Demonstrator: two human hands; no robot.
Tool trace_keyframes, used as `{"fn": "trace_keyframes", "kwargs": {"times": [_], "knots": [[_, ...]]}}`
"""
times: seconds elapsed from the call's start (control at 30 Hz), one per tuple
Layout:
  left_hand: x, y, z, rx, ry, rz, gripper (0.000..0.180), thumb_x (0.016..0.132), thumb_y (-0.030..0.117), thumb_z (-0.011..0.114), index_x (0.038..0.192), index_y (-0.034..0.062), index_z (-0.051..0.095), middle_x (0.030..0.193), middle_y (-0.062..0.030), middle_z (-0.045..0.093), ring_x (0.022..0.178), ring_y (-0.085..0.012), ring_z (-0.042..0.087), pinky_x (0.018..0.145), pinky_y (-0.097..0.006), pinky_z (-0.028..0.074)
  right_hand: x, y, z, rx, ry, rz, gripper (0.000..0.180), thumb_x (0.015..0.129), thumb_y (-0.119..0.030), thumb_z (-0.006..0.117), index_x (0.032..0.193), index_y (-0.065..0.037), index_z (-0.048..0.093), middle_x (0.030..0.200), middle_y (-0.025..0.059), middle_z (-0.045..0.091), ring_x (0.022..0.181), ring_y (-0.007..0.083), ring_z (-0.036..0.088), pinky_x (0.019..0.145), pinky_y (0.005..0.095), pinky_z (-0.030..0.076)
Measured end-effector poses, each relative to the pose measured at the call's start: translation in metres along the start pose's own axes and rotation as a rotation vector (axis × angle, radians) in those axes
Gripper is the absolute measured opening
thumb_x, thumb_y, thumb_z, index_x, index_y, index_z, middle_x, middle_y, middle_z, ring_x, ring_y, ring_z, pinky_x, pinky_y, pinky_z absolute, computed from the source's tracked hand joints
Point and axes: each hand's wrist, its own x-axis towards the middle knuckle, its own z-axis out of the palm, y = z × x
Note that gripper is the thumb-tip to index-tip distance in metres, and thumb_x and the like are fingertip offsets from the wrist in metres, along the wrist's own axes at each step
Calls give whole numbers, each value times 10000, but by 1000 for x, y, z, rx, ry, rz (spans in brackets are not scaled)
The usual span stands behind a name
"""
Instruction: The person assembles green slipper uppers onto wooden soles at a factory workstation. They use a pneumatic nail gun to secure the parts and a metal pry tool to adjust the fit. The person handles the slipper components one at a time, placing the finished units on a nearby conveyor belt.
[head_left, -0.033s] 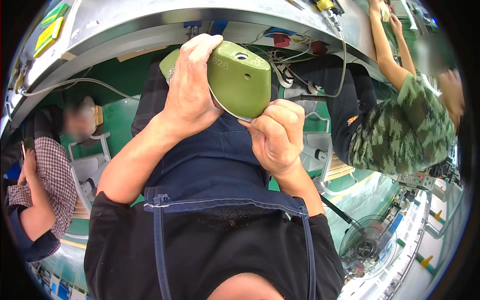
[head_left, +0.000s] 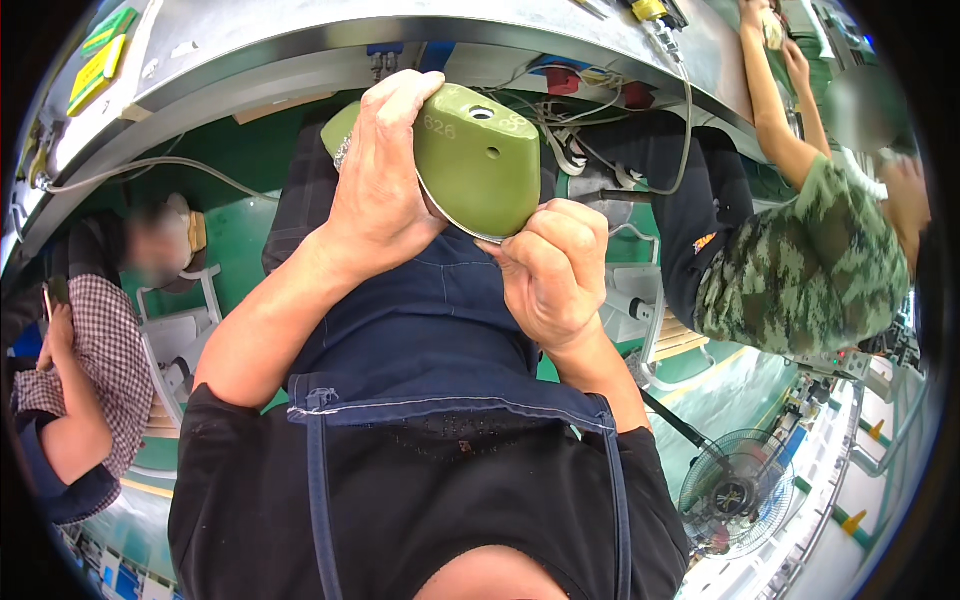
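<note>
I hold an olive-green shoe last (head_left: 478, 180) in front of my lap, tilted with its heel end to the right. A round hole shows in its top face and a smaller one in its side. My left hand (head_left: 378, 185) is wrapped round its middle, thumb below and fingers over the top; they hide part of it. Along the lower edge runs a thin pale layer that looks like an insole (head_left: 455, 224). My right hand (head_left: 555, 262) is closed, thumb and curled forefinger pinching that edge at the heel end. What lies between the fingertips is mostly hidden.
Ahead is the metal edge of a workbench (head_left: 300, 70), with cables (head_left: 580, 115) beneath. Green and yellow boxes (head_left: 97, 74) lie on it at the left. Co-workers sit either side, one in a camouflage shirt (head_left: 805, 260). A fan (head_left: 735, 495) stands at the lower right.
The shoe last has shifted a little to the left at its heel end, turning slightly in my hands. My grip is the same. The right-hand co-worker's hands have moved slightly.
</note>
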Motion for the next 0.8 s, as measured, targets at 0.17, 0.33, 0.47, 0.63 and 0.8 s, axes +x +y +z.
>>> {"fn": "trace_keyframes", "kwargs": {"times": [0.17,0.33,0.47,0.63,0.8], "knots": [[-9,-6,10,-122,-45,-91,1041,667,76,942,1518,2,346,1414,-238,492,1296,-427,534,1102,-485,469,-2,6,2,95,67,-39,373,635,15,919,942,-40,713,981,62,623,888,269,613,754,379,523],[-13,-17,22,-315,-65,-89,1093,673,69,960,1542,13,298,1429,-215,486,1301,-378,529,1094,-439,470,-8,19,1,387,137,115,592,663,-122,1002,1122,-79,631,1070,73,655,966,270,679,857,394,597],[-8,-19,25,-366,-77,-41,1093,680,51,960,1547,25,295,1450,-210,469,1289,-351,536,1084,-428,468,-11,26,1,475,125,133,555,649,-108,1003,1078,-72,653,1059,67,647,962,266,677,827,377,606],[-2,-17,27,-402,-121,-35,1105,687,70,971,1555,26,288,1459,-201,471,1276,-323,556,1077,-418,482,-8,31,-1,486,114,115,464,651,-116,998,993,-67,688,1013,61,636,953,262,667,792,367,593],[-5,-15,23,-460,-243,-152,1162,685,57,969,1593,43,245,1477,-172,464,1265,-267,584,1080,-415,506,-8,37,-8,526,18,193,447,677,-194,987,979,-61,685,1013,77,641,952,269,654,820,391,556]]}}
